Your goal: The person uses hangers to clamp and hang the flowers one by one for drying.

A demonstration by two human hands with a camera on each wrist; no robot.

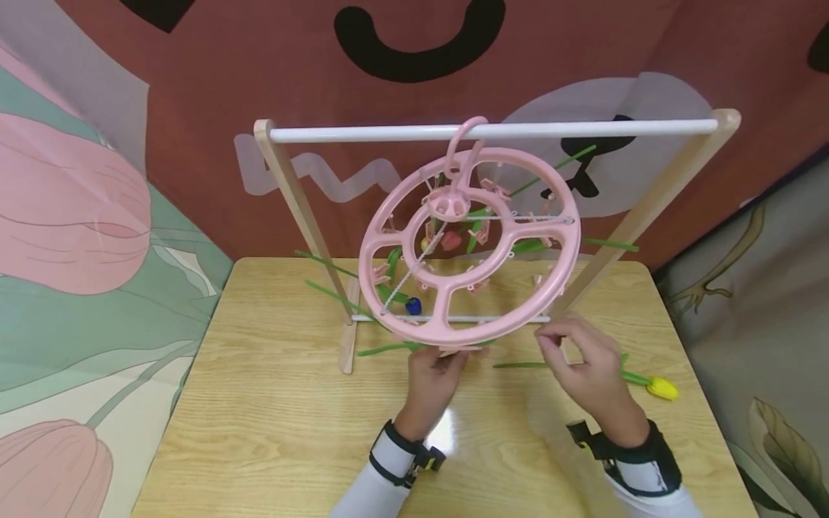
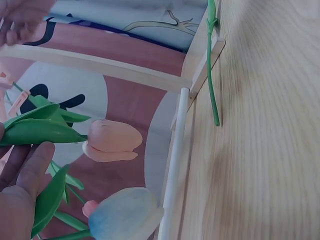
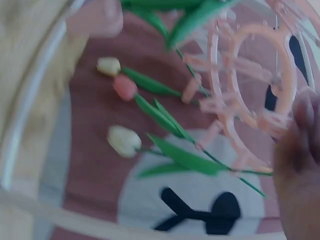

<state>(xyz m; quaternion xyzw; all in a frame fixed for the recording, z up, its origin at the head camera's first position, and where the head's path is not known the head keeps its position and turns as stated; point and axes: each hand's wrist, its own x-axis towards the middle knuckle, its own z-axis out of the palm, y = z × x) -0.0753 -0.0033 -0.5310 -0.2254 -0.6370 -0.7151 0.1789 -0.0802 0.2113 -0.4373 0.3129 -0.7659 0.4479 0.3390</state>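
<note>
My left hand [image 1: 432, 385] is at the front edge of a round pink clip hanger [image 1: 442, 333]. Its fingers hold a peach artificial tulip [image 2: 112, 139] by the green leaves and stem, the bloom hanging downward. A pink clip on the hanger's front rim is just above those fingers. To the right of the hanger is my right hand [image 1: 592, 367], fingers loosely bent, with nothing visible in them; it looks blurred in the right wrist view. Other tulips hang from the clips, among them a blue one [image 1: 413, 306], a red one [image 3: 125, 87] and a white one [image 3: 124, 141].
The hanger's hook hangs on the white rod [image 1: 583, 129] of a wooden frame with side posts [image 1: 298, 208]. A yellow tulip [image 1: 662, 388] lies on the wooden table [image 1: 278, 432] at right, beyond my right hand. A printed cloth [image 1: 194, 144] stands behind the frame.
</note>
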